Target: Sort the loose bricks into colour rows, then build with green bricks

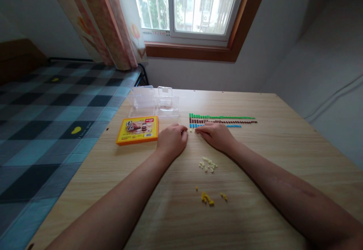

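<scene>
My left hand (171,140) rests on the table with its fingers curled, their tips beside a small cream piece (191,131). On that piece's other side, the fingertips of my right hand (217,135) are pinched together just above the wood. Whatever either hand holds is too small to make out. Beyond my hands run three rows of tiny toy bricks: a green row (204,116), a brown row (238,121) and a blue row (234,126). My right fingers hide part of the brown and blue rows. A loose cream pile (209,163) lies between my forearms.
Nearer to me are scattered yellow pieces (211,202). A yellow-orange box (137,131) lies left of my left hand, with clear plastic containers (168,111) behind it. The wooden table (295,144) borders a bed (61,110) on the left; a window stands beyond.
</scene>
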Motion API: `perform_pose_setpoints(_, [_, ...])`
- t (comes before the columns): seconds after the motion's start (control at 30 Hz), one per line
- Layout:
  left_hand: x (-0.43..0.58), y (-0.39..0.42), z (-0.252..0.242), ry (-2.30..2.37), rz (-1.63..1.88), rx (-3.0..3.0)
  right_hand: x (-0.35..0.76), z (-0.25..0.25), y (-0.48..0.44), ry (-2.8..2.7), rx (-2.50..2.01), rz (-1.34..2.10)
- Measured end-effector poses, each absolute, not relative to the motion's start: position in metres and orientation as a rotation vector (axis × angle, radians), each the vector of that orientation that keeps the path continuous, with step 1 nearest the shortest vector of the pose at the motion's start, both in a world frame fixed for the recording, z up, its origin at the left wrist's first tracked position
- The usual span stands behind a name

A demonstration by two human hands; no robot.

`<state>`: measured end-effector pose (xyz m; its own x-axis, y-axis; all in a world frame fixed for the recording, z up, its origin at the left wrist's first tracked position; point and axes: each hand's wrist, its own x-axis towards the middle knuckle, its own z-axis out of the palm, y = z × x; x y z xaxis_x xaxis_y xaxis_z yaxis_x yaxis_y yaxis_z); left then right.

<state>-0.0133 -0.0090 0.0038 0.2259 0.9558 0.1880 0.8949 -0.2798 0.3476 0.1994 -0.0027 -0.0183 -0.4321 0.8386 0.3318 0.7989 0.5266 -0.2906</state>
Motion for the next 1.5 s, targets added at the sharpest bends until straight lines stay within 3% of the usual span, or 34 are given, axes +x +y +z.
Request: perform_pose_setpoints(1.5, [-0.0128,-0.0086,0.0039,1.772,0.561,2.318,0.1968,-0.022,-0.0027,-2.34,-1.288,0.164])
